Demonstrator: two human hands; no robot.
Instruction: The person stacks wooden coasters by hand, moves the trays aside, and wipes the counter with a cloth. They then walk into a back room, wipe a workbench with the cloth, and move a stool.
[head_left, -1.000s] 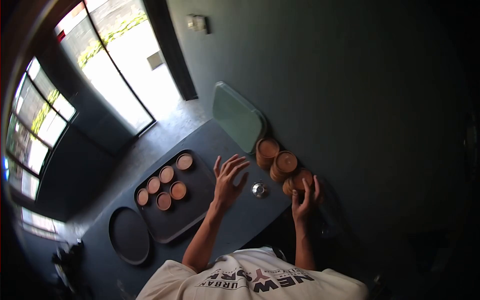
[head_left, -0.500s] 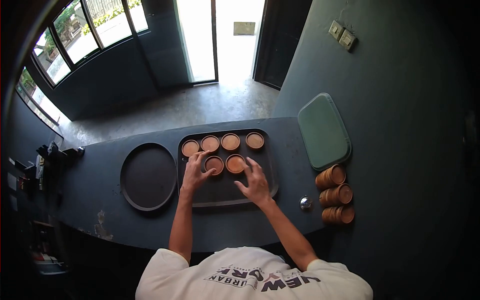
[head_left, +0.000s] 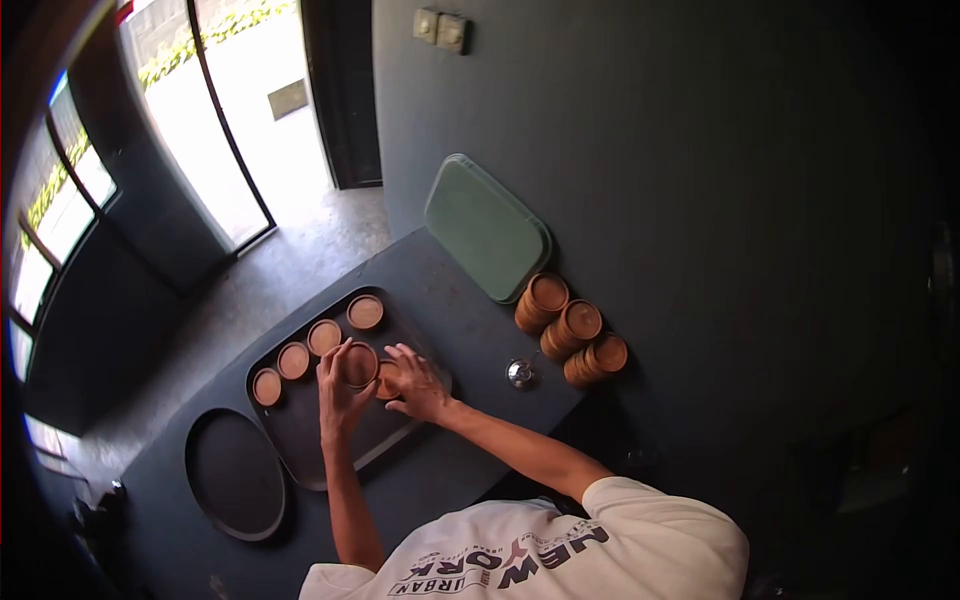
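A dark rectangular tray (head_left: 345,440) holds several round wooden coasters with raised rims, including one coaster (head_left: 365,311) at its far corner. My left hand (head_left: 343,400) has thumb and fingers around the sides of a darker coaster (head_left: 359,366), which looks slightly raised. Just right of it, my right hand (head_left: 420,388) spans another coaster (head_left: 386,381), its fingers partly covering that one. Along the tray's far side sit a coaster (head_left: 324,338), a second coaster (head_left: 292,360) and a third coaster (head_left: 267,387).
Left of the tray lies a round black tray (head_left: 235,480). A green tray (head_left: 485,230) leans near the wall. Stacked coasters (head_left: 568,330) and a silver call bell (head_left: 520,373) are on the right. Beyond the counter (head_left: 440,290) is a glass door (head_left: 240,110).
My view has swung right, so the counter looks tilted. My left hand has closed around the darker coaster, and my right hand has moved in over the one beside it.
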